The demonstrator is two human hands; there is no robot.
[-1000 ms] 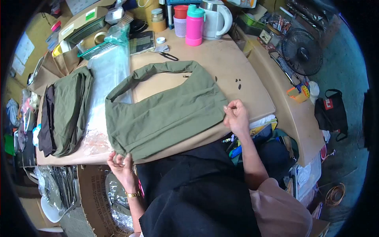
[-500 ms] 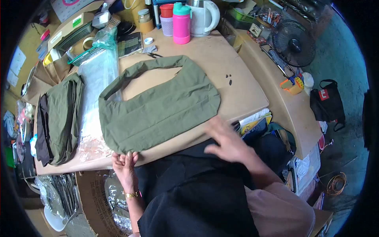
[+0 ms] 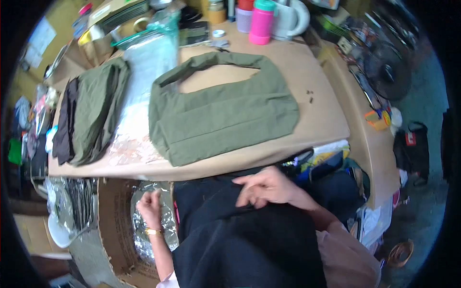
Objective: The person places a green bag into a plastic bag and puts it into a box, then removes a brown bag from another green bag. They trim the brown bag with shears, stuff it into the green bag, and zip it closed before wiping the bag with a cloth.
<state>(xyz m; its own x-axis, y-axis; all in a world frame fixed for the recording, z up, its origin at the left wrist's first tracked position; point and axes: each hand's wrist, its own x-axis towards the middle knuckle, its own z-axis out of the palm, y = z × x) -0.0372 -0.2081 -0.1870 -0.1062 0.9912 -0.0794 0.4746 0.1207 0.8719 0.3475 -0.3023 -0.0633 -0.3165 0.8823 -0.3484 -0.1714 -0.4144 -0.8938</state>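
Note:
An olive green shoulder bag [image 3: 225, 117] lies flat on the table, its strap arched toward the back. My left hand [image 3: 150, 209] is off the bag, below the table's front edge and above an open cardboard box. Its fingers are curled together; whatever they may hold is too small to make out. Over the black cloth [image 3: 240, 240] on my lap hangs my right hand [image 3: 269, 187], index finger stretched out and the other fingers loosely bent apart. I see nothing held in it. Neither hand touches the bag.
Folded olive and dark cloth pieces [image 3: 96, 110] lie at the table's left, beside clear plastic sheets [image 3: 144, 86]. A pink bottle [image 3: 261, 24] and a kettle [image 3: 285, 21] stand at the back. The cardboard box [image 3: 113, 225] holds clear plastic. A fan [image 3: 388, 72] is at right.
My left hand has let go of the bag's lower left edge and moved down over the box. My right hand has drawn back from the bag to my lap. The view has shifted.

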